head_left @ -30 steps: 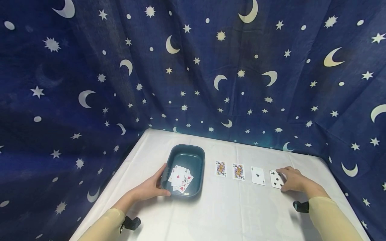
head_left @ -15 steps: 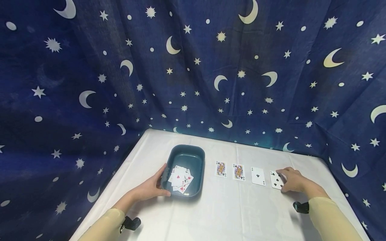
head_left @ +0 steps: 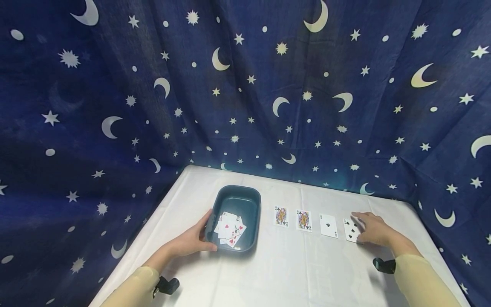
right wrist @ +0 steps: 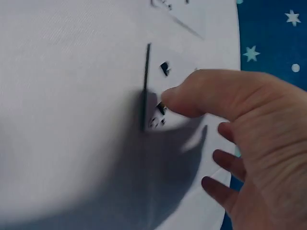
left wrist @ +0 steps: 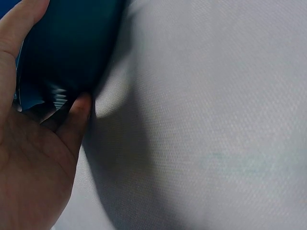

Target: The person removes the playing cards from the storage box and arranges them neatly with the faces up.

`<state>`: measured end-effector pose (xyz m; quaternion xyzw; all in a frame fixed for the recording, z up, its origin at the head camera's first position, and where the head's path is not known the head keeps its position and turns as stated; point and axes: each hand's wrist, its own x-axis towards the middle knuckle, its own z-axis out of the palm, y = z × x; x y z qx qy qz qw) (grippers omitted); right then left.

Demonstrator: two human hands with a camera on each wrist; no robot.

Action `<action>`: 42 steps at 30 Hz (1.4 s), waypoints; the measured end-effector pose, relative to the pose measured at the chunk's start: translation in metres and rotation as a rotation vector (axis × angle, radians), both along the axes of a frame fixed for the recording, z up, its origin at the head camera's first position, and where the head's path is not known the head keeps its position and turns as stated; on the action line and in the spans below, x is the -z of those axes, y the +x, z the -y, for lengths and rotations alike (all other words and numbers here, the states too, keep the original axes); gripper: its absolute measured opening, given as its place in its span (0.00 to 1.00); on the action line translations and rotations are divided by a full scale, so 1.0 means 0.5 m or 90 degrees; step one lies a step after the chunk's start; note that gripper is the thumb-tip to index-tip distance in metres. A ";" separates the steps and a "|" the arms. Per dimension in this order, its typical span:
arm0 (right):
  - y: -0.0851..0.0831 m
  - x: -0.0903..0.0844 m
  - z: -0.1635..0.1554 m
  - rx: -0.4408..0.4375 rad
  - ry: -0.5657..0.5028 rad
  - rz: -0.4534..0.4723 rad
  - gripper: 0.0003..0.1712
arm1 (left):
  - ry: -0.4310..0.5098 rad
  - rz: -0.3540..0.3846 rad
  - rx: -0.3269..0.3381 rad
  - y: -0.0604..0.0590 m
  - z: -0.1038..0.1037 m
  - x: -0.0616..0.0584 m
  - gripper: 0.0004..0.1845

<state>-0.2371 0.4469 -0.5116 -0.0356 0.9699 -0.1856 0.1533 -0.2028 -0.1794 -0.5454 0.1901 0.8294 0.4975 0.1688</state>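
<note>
On the left, my left hand (head_left: 192,237) grips the corner of a dark teal plastic bin (head_left: 251,213), thumb at the near side and fingers on the left rim. The left wrist view shows the thumb tip (left wrist: 80,106) against the bin's outer wall (left wrist: 72,48). Inside the bin lies a loose pile of playing cards (head_left: 229,226), hearts showing on top. Far to the right, my right hand (head_left: 374,230) pinches the right end of a black-pipped playing card (head_left: 350,232) low over the table. Its thumb (right wrist: 184,98) covers part of the card (right wrist: 156,86); the other fingers curve loosely behind.
Left of that card, an ace of clubs (head_left: 327,225) and two picture cards, a middle one (head_left: 304,220) and a left one (head_left: 281,216), lie face up in a spaced row. A white cloth (head_left: 268,273) covers the table. Dark blue star-patterned fabric (head_left: 261,106) hangs close behind.
The right hand's fingers have shifted slightly at the card's far edge. The left hand and the bin keep their place; the whole head view drifts down a little.
</note>
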 end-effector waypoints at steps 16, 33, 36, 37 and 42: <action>-0.053 -0.056 0.227 -0.126 -0.045 -0.221 0.52 | -0.003 0.017 -0.016 0.005 0.008 0.001 0.68; -0.067 -0.065 0.626 -0.379 -0.030 -0.218 0.56 | -0.032 0.018 -0.026 -0.001 0.002 0.003 0.69; -0.071 -0.054 0.662 -0.398 -0.004 -0.207 0.55 | -0.026 0.015 -0.023 -0.002 0.001 0.002 0.68; -0.073 -0.051 0.672 -0.403 0.003 -0.203 0.54 | -0.026 0.017 -0.021 -0.002 0.001 0.002 0.68; -0.076 -0.035 0.712 -0.424 0.037 -0.189 0.55 | -0.017 0.015 -0.008 0.000 0.004 0.000 0.67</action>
